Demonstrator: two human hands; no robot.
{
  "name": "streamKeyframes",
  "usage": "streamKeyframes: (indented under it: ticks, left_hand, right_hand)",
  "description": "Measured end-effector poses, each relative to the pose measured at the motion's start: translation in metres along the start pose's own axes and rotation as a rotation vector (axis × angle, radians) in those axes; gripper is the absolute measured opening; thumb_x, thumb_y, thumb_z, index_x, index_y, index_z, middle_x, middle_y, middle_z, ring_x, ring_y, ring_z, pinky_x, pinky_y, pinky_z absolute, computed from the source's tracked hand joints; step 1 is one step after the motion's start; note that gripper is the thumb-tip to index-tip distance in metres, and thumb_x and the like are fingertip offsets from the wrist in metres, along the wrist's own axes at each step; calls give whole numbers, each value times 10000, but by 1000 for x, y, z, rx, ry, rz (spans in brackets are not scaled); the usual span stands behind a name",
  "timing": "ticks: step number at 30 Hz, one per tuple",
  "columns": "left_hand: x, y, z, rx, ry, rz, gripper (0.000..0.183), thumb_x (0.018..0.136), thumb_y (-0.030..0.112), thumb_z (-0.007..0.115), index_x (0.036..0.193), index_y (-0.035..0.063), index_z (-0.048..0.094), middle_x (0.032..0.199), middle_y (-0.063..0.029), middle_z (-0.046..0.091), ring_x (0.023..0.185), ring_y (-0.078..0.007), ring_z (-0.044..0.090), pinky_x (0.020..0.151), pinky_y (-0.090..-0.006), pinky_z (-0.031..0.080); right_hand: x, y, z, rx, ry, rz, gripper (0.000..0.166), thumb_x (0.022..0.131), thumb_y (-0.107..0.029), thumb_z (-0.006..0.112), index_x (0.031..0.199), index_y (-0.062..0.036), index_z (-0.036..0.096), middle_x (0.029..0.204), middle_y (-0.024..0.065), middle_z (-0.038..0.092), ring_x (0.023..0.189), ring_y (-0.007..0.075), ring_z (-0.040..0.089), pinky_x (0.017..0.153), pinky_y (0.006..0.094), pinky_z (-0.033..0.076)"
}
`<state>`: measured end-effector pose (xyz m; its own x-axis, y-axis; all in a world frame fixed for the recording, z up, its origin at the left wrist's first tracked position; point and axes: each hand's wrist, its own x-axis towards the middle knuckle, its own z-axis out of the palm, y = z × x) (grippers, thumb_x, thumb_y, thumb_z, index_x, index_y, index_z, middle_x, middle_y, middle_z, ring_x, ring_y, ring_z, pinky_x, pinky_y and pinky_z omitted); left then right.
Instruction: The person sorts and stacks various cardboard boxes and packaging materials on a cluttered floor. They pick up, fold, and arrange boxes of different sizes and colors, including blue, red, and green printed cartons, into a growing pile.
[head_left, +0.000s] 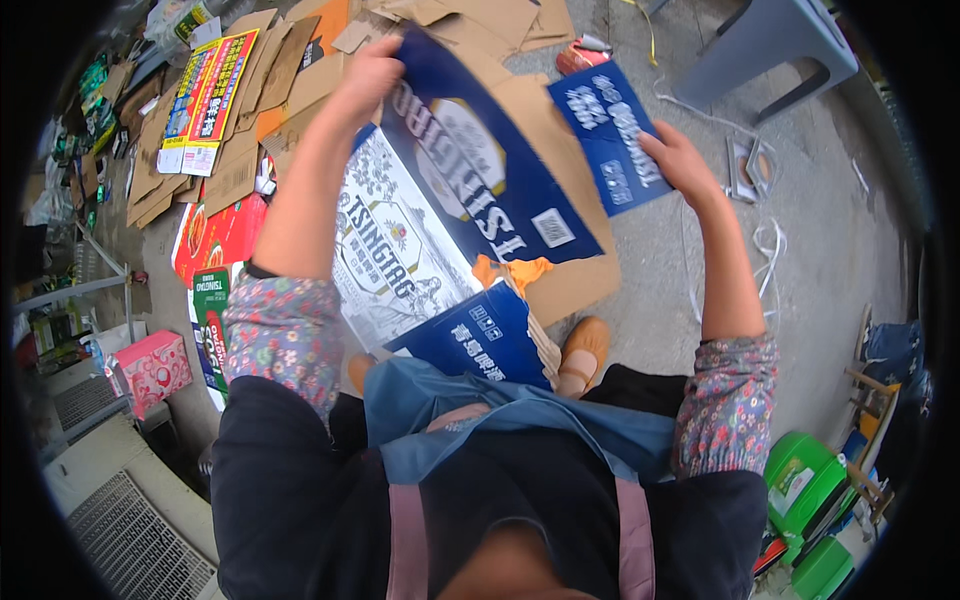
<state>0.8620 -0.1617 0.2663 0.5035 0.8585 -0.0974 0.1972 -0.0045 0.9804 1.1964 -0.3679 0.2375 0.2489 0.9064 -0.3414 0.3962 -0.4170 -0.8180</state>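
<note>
A Tsingtao beer carton (405, 247), printed blue and white, is spread before me with its near end between my feet. My left hand (377, 71) grips the upper corner of its dark blue panel (457, 150). In my right hand (679, 161) is the edge of a smaller blue cardboard flap (611, 139), held out to the right. Whether that flap joins the carton I cannot tell. The nearest blue panel (480, 337) has a ragged torn edge, and a crumpled orange piece (525, 274) lies on it. Bare brown cardboard (585, 289) shows underneath.
Flattened brown cartons (300, 97) pile up at the far left, beside a red-yellow printed box (206, 97). A grey plastic stool (765, 60) stands far right, near white strapping (765, 247) on the concrete. Low right is a green container (806, 480); a pink box (154, 367) is left.
</note>
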Motion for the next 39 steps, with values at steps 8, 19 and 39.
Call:
streamKeyframes:
  ticks: [8,19,39]
  left_hand:
    - [-2,2,-31,141,-52,-245,454,665,17,552,1116,20,497,1135,-215,476,1047,-300,475,894,-373,394]
    - [-206,-102,72,1313,-349,131,1049,476,462,833,1358,330,281,1452,-90,165,1324,-410,131,928,-706,219]
    - [-240,-118,77,1223,-680,284,903,666,569,656,1401,296,208,1475,-76,109,1340,-392,67,943,-703,133]
  right_hand:
    - [-13,-8,104,-75,-207,-204,461,850,-304,537,1171,21,473,981,190,617,918,257,596,808,349,465]
    - [-139,33,85,-387,-1091,507,503,776,-373,619,1136,-32,542,1044,90,599,923,184,573,756,304,478]
    - [-246,87,209,368,-489,1033,393,810,-260,656,1105,-34,528,945,52,623,776,106,603,685,223,496]
